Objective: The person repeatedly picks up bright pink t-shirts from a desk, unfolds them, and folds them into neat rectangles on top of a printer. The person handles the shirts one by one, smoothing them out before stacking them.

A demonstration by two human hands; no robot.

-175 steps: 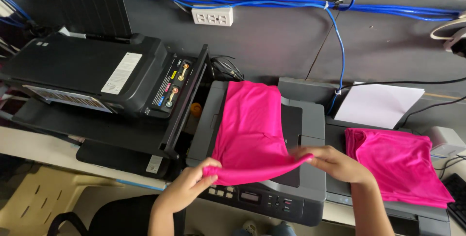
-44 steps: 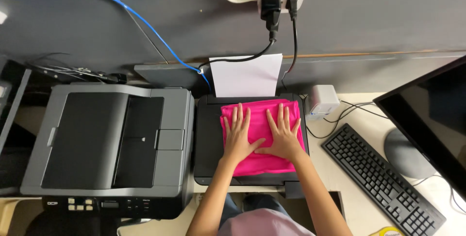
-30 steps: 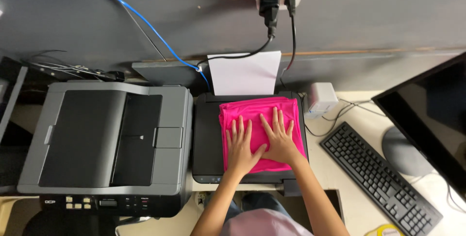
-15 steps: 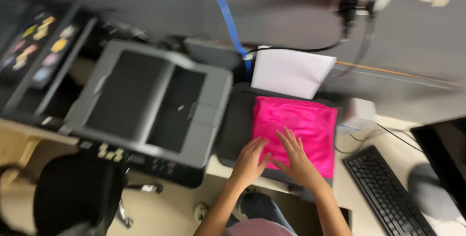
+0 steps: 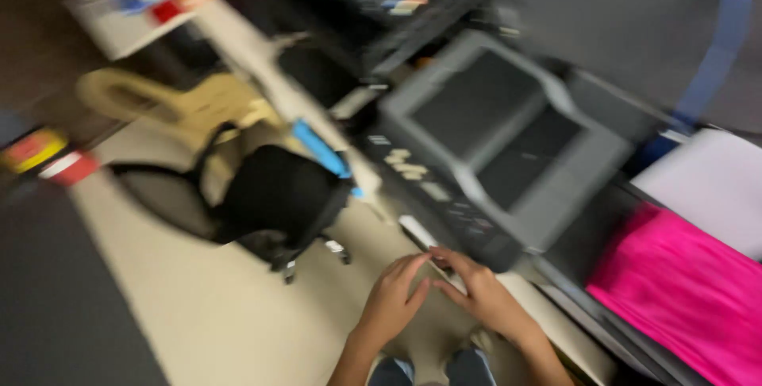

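Both hands are hanging empty over the floor, the left hand (image 5: 394,297) and right hand (image 5: 479,295) touching fingertips, fingers seemingly loose in the blur. The pink cloth (image 5: 684,293) is lying apart on the dark printer (image 5: 591,237), beside the grey printer (image 5: 508,132).

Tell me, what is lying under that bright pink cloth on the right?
The pink cloth lies on a dark flat machine, whose edge shows along the cloth's left side. A white sheet sits behind it. The picture is blurred, and the surface beneath the cloth is covered.
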